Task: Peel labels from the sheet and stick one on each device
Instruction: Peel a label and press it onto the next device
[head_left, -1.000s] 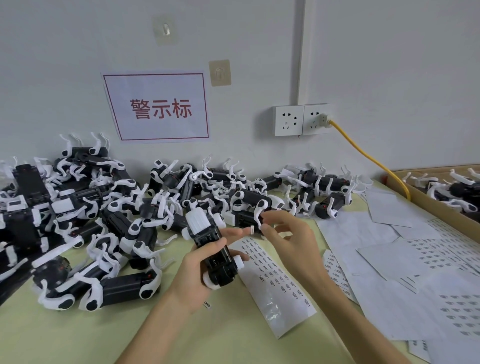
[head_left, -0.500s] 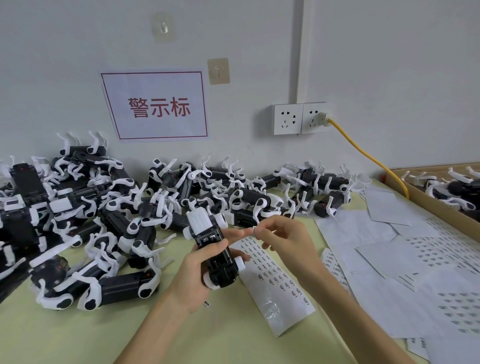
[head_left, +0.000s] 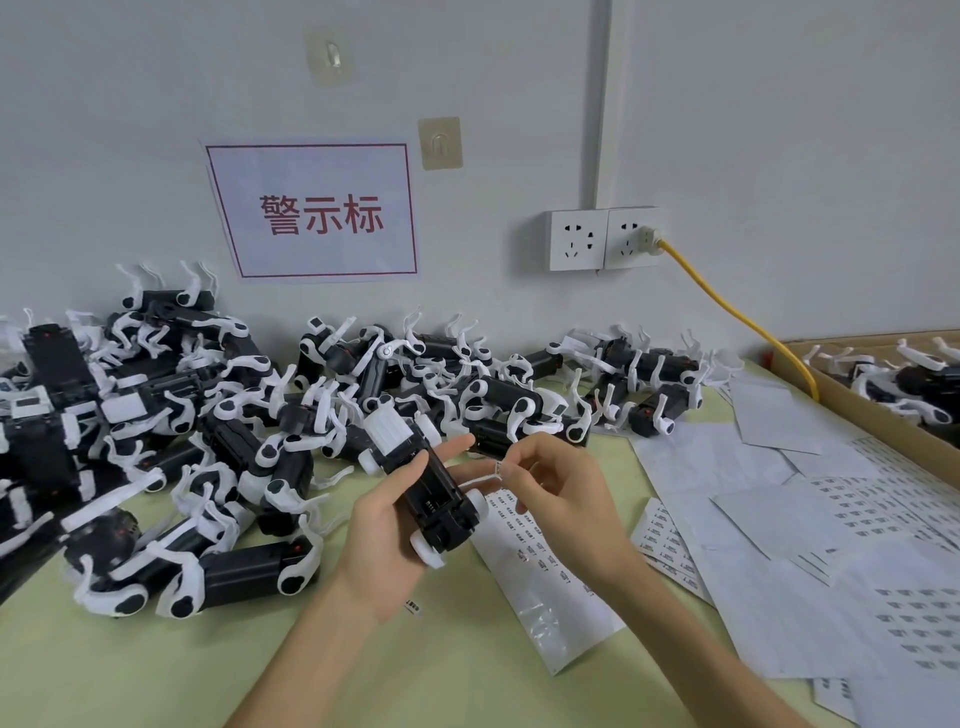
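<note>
Broadly, the pale green counter (head_left: 156, 665) carries everything, and places below are given from the held device (head_left: 434, 491), a black body with white ends that sits near the middle of the view. Left of it and behind it, against the wall, lies a big heap of devices (head_left: 249, 395) of the same kind, black with white curved legs, tangled together. To the right of the held device, loose sheets of paper (head_left: 753, 597) overlap one another, some printed with rows of small marks. Beyond those, at the far right, a cardboard box (head_left: 852, 400) holds more of the devices. High on the wall behind the held device hangs a white sign (head_left: 317, 213) with a red border and red characters; right of the sign is a double socket (head_left: 602, 239), from which a yellow cable (head_left: 737, 312) runs down towards the box.

Just right of the held device and partly under it, the label sheet (head_left: 540, 571) lies flat on the counter. The left hand (head_left: 384, 540) grips the device from below, thumb laid along its top, raising it off the counter. The right hand (head_left: 566, 499) pinches one small label (head_left: 498, 467) between thumb and forefinger, just right of the device and near the left fingertips. A stray label (head_left: 412, 606) lies on the counter just below the device.
</note>
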